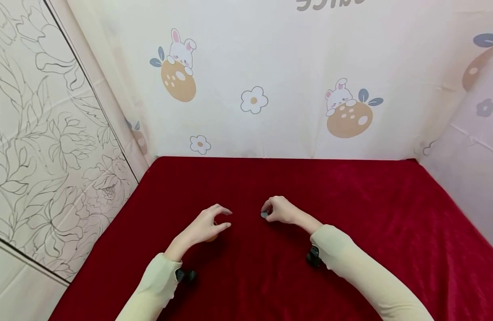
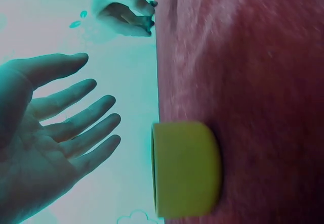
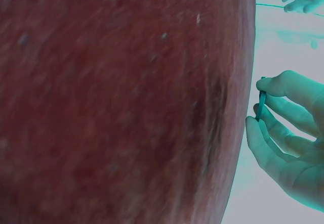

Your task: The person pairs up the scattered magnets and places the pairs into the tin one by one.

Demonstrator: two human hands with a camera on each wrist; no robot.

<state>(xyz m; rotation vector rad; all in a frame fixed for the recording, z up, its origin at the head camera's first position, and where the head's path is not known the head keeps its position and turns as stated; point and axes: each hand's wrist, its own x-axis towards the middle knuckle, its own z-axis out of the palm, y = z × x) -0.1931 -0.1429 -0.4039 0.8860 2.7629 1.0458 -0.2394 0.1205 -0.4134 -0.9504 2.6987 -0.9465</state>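
My left hand [image 1: 204, 226] is held over the cloth with its fingers spread and nothing between them. Beside it in the left wrist view sits a small yellow cup-like container [image 2: 187, 169], its rim facing the palm side. In the head view that hand covers most of the container, and only a bit of its edge [image 1: 211, 239] shows. My right hand [image 1: 281, 210] pinches a small, thin grey disc [image 1: 264, 214] between thumb and fingertips. Seen edge-on in the right wrist view, the disc [image 3: 261, 106] looks dark and flat.
A dark red velvety cloth [image 1: 246, 276] covers the table. Behind it hangs a pale curtain [image 1: 290, 58] printed with rabbits and flowers, and a panel with line-drawn flowers [image 1: 41, 111] stands at the left. Small black devices [image 1: 313, 257] are strapped at both wrists.
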